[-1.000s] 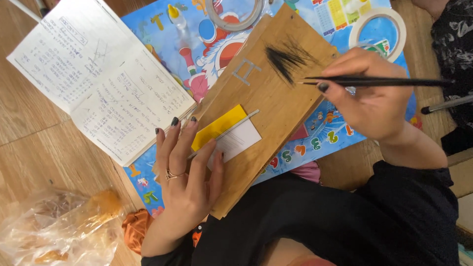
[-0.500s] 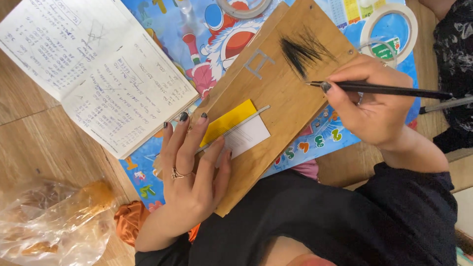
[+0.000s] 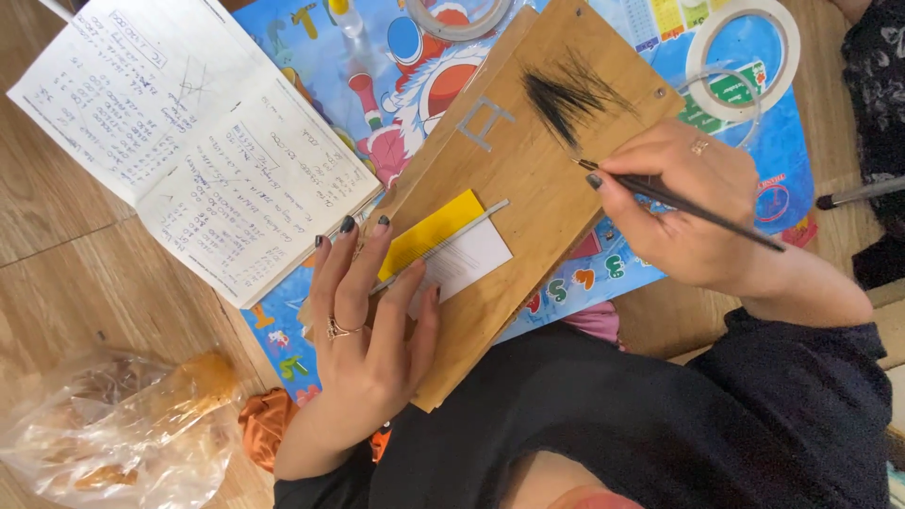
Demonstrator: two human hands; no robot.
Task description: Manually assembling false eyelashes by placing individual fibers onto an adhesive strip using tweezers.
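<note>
left hand [image 3: 370,325] flat, fingers spread, pinning yellow-and-white paper card [image 3: 451,247] to slanted wooden board [image 3: 528,203] so it stays put | right hand [image 3: 681,215] pinched shut on thin black tool [image 3: 693,203], tip just below tuft of black hair [image 3: 564,94] | handwritten open notebook [image 3: 193,141] beyond left hand | white tape roll [image 3: 743,57] beyond right

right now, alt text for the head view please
A person's right hand holds a thin black tool to a tuft of black hair on a wooden board, the left hand pressing on a yellow and white card; an open notebook lies beside.
</note>
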